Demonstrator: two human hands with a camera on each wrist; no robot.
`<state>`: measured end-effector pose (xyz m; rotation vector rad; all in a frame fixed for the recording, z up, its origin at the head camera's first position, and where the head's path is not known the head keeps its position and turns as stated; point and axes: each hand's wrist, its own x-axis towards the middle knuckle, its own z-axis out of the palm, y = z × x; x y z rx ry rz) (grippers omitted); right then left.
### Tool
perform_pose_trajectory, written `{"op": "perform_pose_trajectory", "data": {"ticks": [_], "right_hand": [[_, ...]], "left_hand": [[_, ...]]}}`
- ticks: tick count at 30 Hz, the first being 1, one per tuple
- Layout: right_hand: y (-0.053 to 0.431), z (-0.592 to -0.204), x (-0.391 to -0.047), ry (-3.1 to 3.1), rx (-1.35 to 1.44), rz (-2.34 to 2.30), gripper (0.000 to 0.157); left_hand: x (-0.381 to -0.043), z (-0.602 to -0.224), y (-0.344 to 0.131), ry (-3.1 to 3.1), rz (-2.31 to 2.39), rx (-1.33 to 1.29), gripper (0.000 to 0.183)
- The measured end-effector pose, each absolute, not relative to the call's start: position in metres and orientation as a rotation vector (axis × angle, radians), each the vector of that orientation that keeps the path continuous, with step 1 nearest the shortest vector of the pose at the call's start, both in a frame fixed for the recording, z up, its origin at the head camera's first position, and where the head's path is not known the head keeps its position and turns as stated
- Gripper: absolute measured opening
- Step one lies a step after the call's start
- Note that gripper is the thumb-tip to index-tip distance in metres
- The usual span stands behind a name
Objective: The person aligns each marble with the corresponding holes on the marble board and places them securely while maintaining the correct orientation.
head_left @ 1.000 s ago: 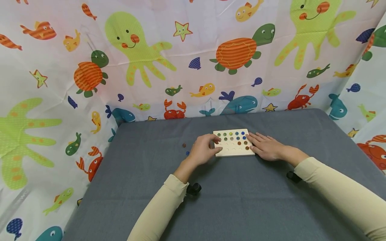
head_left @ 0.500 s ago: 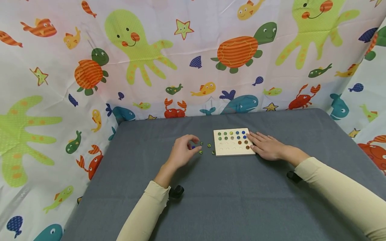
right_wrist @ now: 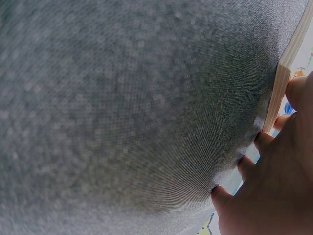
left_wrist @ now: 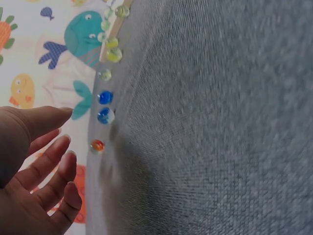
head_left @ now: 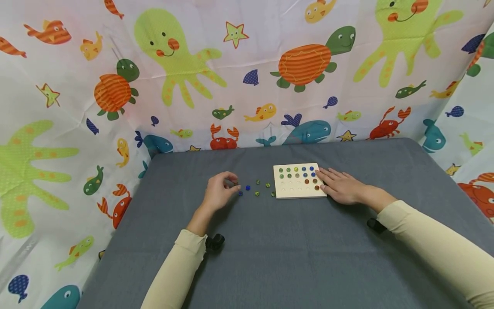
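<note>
Thirteen marbles (head_left: 297, 175) seated in the pale board (head_left: 295, 185), right of the head frame's centre, seven hollows (head_left: 291, 189) apparently left to fill! Loose marbles (head_left: 257, 193) trail leftward, the orange marble (left_wrist: 97, 146) farthest. The board faces up, long axis nearly level, left to right. Left hand (head_left: 218, 191): thumb and fingers parted, apparently gripping nothing. Right hand (head_left: 341, 189): straight fingers slightly spread on the board's right edge.

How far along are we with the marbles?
Done: the board has two full back rows, plus three brownish marbles at front right. In hand: nothing gripped; left hand is by the orange marble, right hand at the board's edge. Remaining: seven empty holes, loose marbles.
</note>
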<state>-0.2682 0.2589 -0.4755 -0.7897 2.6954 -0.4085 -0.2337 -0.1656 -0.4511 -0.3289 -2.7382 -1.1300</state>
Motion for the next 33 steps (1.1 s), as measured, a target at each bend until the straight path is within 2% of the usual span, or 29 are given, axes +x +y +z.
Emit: {"op": "perform_pose_trajectory", "data": {"ticks": [15,33], "right_hand": [[0.258,-0.474,-0.266,2.702,-0.77,-0.407,0.066],[0.256,-0.468,-0.261,2.706,-0.791,-0.426,0.066]], "left_hand": [[-0.254,-0.465,-0.168,-2.846,-1.144,-0.081,0.029],[-0.262,-0.471,-0.168,-2.896,-1.099,-0.035,0.021]]}}
